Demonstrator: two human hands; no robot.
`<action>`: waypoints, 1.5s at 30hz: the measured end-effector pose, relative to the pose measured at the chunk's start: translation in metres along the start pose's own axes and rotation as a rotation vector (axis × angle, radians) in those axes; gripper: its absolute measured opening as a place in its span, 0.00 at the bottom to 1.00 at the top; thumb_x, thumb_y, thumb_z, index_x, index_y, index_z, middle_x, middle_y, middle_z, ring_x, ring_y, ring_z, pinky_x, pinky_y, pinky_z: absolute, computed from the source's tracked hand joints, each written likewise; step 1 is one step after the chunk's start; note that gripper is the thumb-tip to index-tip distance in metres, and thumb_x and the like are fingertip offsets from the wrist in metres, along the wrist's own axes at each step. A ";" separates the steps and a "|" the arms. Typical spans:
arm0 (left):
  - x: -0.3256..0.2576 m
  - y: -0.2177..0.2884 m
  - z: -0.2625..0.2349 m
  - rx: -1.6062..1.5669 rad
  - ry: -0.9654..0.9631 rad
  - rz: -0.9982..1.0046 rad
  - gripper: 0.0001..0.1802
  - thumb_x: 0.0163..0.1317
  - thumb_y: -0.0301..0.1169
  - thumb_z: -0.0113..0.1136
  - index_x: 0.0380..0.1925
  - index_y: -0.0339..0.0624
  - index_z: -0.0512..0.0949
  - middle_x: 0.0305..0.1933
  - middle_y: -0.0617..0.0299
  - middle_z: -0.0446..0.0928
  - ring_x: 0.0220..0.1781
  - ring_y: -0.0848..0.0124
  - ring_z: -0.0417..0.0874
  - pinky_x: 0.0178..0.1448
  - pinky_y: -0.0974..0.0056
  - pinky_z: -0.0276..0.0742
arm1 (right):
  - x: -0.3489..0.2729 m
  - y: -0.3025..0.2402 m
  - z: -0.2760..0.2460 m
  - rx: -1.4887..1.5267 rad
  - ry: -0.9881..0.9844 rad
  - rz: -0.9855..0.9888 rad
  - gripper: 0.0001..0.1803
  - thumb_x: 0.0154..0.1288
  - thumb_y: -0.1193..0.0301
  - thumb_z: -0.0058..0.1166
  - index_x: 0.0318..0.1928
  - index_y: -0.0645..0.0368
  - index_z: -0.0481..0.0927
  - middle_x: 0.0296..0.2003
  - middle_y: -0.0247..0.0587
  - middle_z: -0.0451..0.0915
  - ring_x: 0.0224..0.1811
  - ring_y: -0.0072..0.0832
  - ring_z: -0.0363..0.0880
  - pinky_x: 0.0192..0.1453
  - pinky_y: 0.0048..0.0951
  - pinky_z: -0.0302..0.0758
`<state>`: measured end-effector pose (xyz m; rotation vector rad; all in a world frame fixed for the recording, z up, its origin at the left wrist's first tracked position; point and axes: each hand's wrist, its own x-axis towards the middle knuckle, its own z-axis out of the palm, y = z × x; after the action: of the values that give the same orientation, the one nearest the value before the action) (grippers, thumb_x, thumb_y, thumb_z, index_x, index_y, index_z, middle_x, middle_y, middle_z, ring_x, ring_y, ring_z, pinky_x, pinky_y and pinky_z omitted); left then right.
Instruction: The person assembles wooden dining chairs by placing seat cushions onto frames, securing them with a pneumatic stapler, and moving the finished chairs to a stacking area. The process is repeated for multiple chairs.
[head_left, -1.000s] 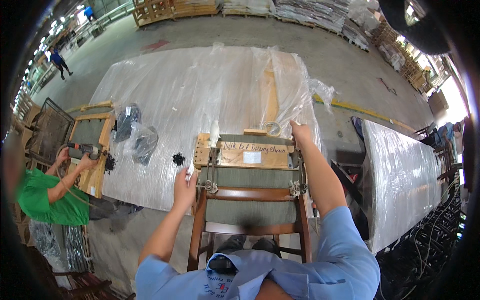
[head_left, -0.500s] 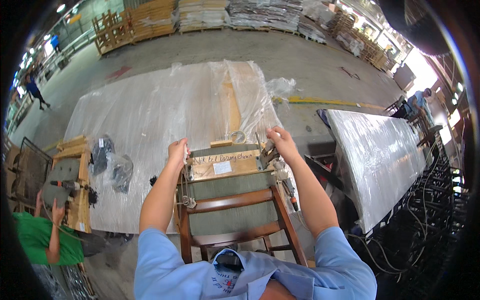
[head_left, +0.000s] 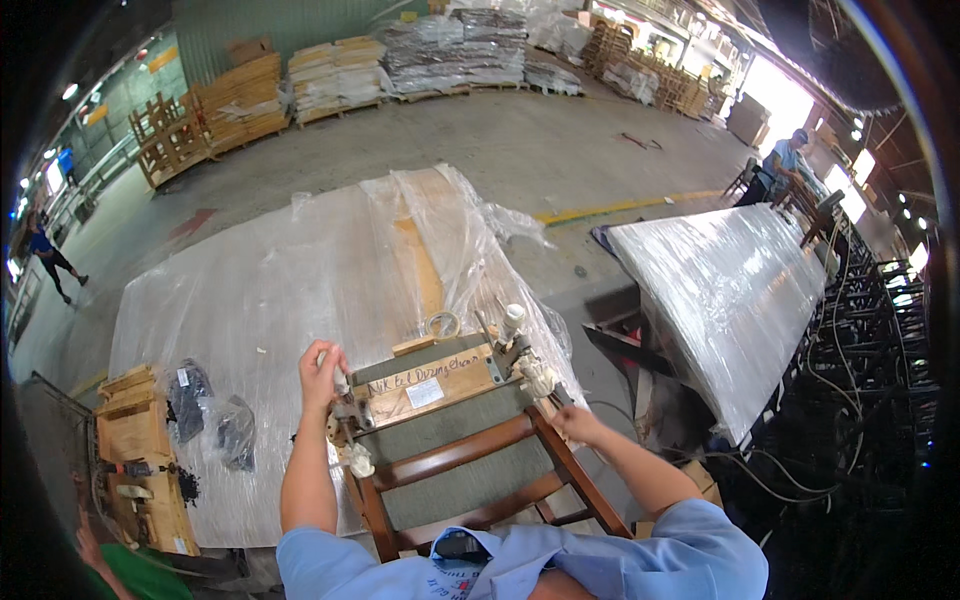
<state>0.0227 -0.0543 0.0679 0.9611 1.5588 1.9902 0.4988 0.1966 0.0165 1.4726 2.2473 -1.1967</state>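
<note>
A brown wooden chair frame (head_left: 455,450) lies in front of me on a bench padded with grey-green cloth (head_left: 455,487). Across the far end of the bench is a wooden board (head_left: 425,385) with handwriting and a white label. My left hand (head_left: 322,375) is closed round the pale handle of a clamp at the board's left end. To the right stands a second clamp with a white-wrapped handle (head_left: 513,320), and no hand is on it. My right hand (head_left: 577,425) is closed beside the chair's right post; what it grips is hidden.
Plastic-wrapped panels (head_left: 270,270) spread beyond the bench, with a tape roll (head_left: 442,325) on them. Another wrapped stack (head_left: 715,300) stands at right. A power drill (head_left: 130,468) lies on a wooden fixture at left, near a co-worker's green sleeve (head_left: 145,575). Cables trail at right.
My right hand has let go of the right clamp's handle and come down and nearer. My left hand stays at its clamp. The view has shifted, and the co-worker's hands have left the left-hand fixture.
</note>
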 end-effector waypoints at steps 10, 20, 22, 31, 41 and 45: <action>-0.166 -0.024 -0.096 0.506 0.151 -0.716 0.16 0.74 0.47 0.52 0.44 0.46 0.76 0.35 0.61 0.79 0.28 0.67 0.79 0.30 0.61 0.75 | -0.007 0.022 0.056 0.239 -0.107 0.095 0.28 0.58 0.72 0.65 0.54 0.73 0.68 0.35 0.53 0.82 0.31 0.37 0.87 0.33 0.39 0.85; -0.332 0.003 0.015 0.122 0.091 -1.283 0.25 0.70 0.49 0.55 0.50 0.36 0.76 0.30 0.49 0.80 0.23 0.54 0.82 0.28 0.47 0.83 | -0.021 0.016 0.042 0.488 -0.238 0.058 0.05 0.51 0.78 0.61 0.27 0.68 0.79 0.22 0.45 0.81 0.22 0.30 0.83 0.24 0.31 0.82; -0.333 -0.002 0.019 0.096 0.118 -1.297 0.24 0.71 0.49 0.54 0.47 0.36 0.76 0.29 0.49 0.80 0.23 0.54 0.82 0.27 0.47 0.82 | -0.007 0.030 0.053 0.414 -0.138 -0.016 0.06 0.51 0.74 0.59 0.23 0.65 0.81 0.19 0.44 0.80 0.20 0.31 0.83 0.24 0.34 0.81; -0.393 0.058 0.002 0.437 0.056 -1.231 0.20 0.69 0.43 0.54 0.38 0.32 0.77 0.24 0.50 0.79 0.21 0.54 0.82 0.28 0.49 0.81 | -0.113 0.018 0.042 0.190 -0.257 -0.359 0.11 0.56 0.72 0.48 0.25 0.62 0.83 0.20 0.47 0.82 0.21 0.37 0.82 0.26 0.43 0.78; -0.618 0.147 0.163 0.813 -0.006 -0.959 0.28 0.68 0.48 0.60 0.51 0.29 0.80 0.43 0.48 0.83 0.46 0.62 0.81 0.49 0.57 0.76 | -0.260 0.214 0.080 0.392 -0.239 0.175 0.13 0.57 0.68 0.62 0.29 0.70 0.81 0.21 0.45 0.82 0.19 0.31 0.83 0.24 0.33 0.82; -0.731 0.065 0.117 0.998 -0.055 -0.701 0.34 0.66 0.47 0.64 0.59 0.26 0.74 0.54 0.37 0.81 0.59 0.51 0.81 0.62 0.53 0.74 | -0.328 0.283 0.099 0.539 -0.187 0.294 0.14 0.55 0.67 0.65 0.30 0.68 0.80 0.21 0.43 0.81 0.18 0.30 0.82 0.23 0.33 0.81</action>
<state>0.6013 -0.5082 -0.0410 0.5924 2.4472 0.6607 0.8699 -0.0462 -0.0117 1.6984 1.5838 -1.8330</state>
